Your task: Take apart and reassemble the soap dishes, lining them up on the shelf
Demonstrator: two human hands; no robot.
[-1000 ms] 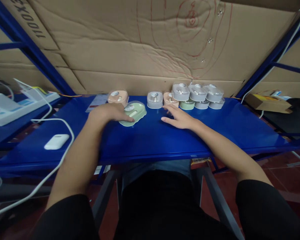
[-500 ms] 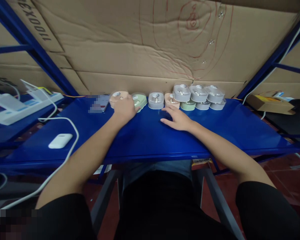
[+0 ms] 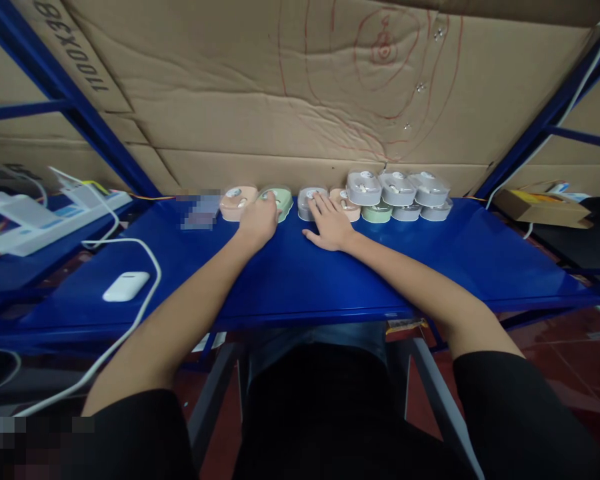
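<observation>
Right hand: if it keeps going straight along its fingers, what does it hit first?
The right hand points away from the person, and its fingers already lie on the grey case. Pushed on, that case would likely meet the cardboard wall close behind it; the gap there is hard to judge.

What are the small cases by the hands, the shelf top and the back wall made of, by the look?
Green case and grey case: probably plastic, pastel bases under clear glossy lids. Shelf: likely painted metal, smooth blue with a soft sheen and folded front edge. Back wall: corrugated cardboard, matte brown, creased, with red pen lines.
</observation>
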